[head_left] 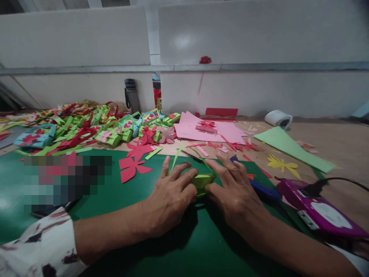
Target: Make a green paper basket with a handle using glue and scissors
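Between my two hands is a small light-green paper bag (pixel 205 179) with a thin paper strip handle arching above it. My left hand (pixel 171 198) pinches its left side, thumb and fingers pressed against the paper. On the opposite side, my right hand (pixel 235 188) grips the bag with its thumb at the lower edge and its other fingers bent. Both hands hide much of the bag. Just beyond the right hand lies a blue-handled tool (pixel 263 190), partly covered by it. Red paper flower cut-outs (pixel 134 168) lie left of the bag on the green mat (pixel 115 246).
Finished-looking paper bags (pixel 113 134) are heaped at the back left, near a dark bottle (pixel 132 96). Pink sheets (pixel 184 129) lie behind the mat. To the right are a folded green sheet (pixel 294 148), a yellow cut-out (pixel 284 165) and a purple power strip (pixel 325 211) with a cord.
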`<act>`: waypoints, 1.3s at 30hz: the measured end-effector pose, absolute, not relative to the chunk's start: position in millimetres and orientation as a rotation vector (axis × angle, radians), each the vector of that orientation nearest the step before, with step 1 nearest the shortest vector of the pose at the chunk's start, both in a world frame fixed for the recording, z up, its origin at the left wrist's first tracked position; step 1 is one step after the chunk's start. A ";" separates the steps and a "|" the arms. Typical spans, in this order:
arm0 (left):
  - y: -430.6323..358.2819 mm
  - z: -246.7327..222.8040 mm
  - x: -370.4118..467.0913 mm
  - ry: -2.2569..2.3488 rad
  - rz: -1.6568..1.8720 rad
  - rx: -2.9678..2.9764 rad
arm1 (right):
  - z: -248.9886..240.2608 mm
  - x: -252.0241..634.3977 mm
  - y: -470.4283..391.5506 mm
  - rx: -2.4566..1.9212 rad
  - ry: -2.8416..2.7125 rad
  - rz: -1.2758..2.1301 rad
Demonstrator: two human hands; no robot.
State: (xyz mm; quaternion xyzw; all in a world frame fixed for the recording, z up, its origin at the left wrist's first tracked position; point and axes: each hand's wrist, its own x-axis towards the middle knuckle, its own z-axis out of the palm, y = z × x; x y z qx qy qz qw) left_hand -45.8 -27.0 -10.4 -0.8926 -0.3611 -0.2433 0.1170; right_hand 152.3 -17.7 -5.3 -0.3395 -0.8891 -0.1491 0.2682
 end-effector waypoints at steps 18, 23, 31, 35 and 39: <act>-27.2 -7.9 -49.3 -0.948 -0.705 -2.606 | -4.1 159.0 -12.5 -0.828 -2.364 -0.254; -25.8 -8.4 -49.2 -0.949 -0.745 -2.619 | -4.4 159.7 -11.7 -0.807 -2.336 -0.210; -23.3 -12.4 -50.4 -0.959 -0.788 -2.640 | 12.1 165.3 -12.7 -0.896 -2.284 0.141; -22.5 -12.8 -51.5 -0.977 -0.772 -2.663 | 16.0 170.5 -11.8 -0.975 -2.249 0.162; -21.8 -11.9 -52.3 -0.948 -0.768 -2.677 | 18.9 172.0 -13.2 -1.152 -2.234 0.191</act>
